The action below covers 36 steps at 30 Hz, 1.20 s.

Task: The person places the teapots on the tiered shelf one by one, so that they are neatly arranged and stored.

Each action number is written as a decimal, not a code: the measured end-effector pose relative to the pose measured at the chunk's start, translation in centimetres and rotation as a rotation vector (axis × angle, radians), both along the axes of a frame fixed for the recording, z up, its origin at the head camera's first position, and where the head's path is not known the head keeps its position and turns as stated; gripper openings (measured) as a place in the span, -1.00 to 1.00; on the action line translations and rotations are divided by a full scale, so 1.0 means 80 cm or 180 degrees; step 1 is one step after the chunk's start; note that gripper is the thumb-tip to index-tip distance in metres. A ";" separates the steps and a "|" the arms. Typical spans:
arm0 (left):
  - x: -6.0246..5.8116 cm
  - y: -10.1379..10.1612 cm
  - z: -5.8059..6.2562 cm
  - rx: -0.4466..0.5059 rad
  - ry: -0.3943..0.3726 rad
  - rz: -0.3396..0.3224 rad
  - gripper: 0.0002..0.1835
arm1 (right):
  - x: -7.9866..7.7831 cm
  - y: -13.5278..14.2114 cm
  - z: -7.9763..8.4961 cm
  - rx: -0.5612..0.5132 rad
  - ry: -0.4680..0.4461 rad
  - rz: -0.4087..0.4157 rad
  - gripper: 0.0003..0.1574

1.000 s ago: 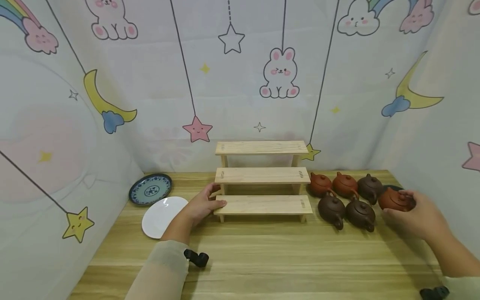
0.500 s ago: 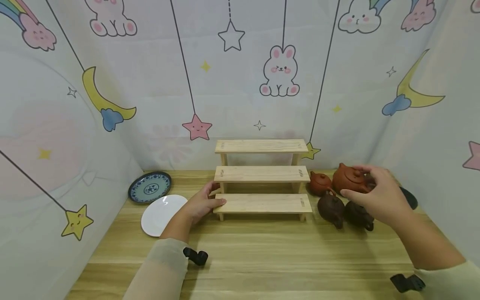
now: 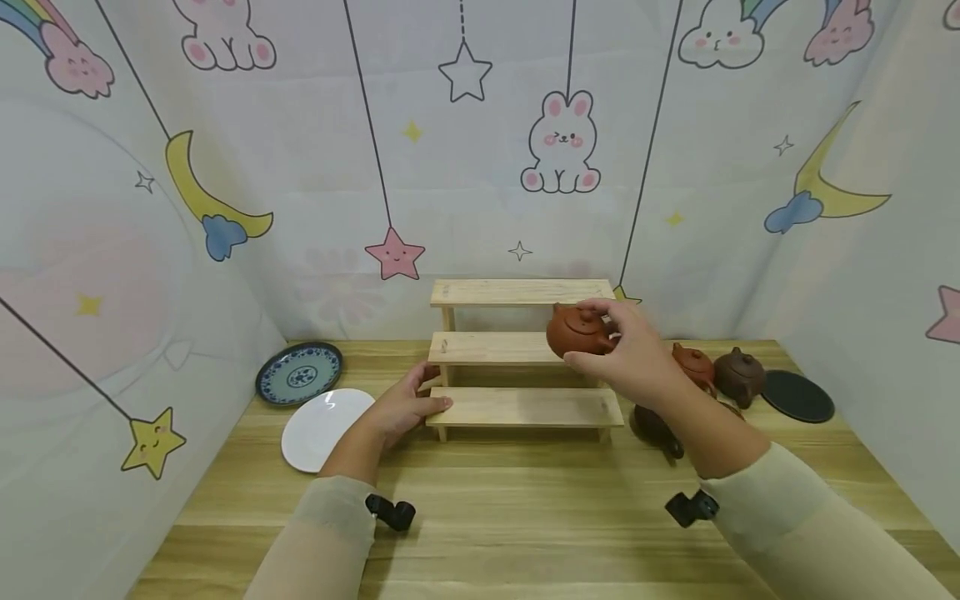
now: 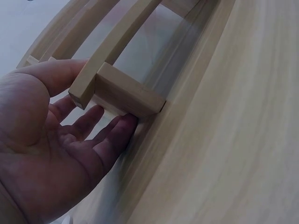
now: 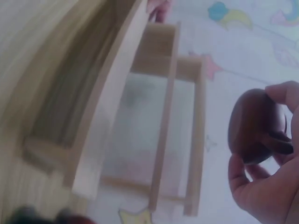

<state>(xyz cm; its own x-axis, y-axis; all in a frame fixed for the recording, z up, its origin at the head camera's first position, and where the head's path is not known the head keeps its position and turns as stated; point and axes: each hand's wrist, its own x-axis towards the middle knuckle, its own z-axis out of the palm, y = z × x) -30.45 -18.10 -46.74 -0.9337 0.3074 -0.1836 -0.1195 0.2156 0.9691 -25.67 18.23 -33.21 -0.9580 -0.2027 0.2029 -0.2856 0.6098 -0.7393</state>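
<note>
One red-brown teapot [image 3: 577,331] has come away from the black disc [image 3: 798,396] to the wooden stand [image 3: 525,407], so it is lifted but not set down yet. The right hand [image 3: 637,354] pinches it; the left hand [image 3: 401,410], well apart, grips the stand's end. The pot looks round and smooth.

At least four teapots [image 3: 576,330], two plates [image 3: 322,432], one stand [image 3: 525,408].

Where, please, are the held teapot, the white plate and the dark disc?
Held teapot [image 3: 573,333]: head view, on its body.
White plate [image 3: 324,428]: head view, bare middle.
Dark disc [image 3: 798,396]: head view, flat top.
</note>
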 end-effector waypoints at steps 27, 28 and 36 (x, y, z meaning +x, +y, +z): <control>-0.001 -0.001 0.000 0.0034 -0.0071 0.0022 -0.13 | -0.158 -0.157 0.016 0.0108 0.0068 0.0208 -0.14; -0.001 -0.001 0.000 0.0022 -0.0075 0.0024 -0.13 | -0.159 -0.158 0.015 0.0108 0.0055 0.0217 -0.13; -0.004 -0.001 -0.003 0.0046 -0.0042 0.0004 -0.14 | -0.157 -0.157 0.012 0.0104 0.0030 0.0128 -0.03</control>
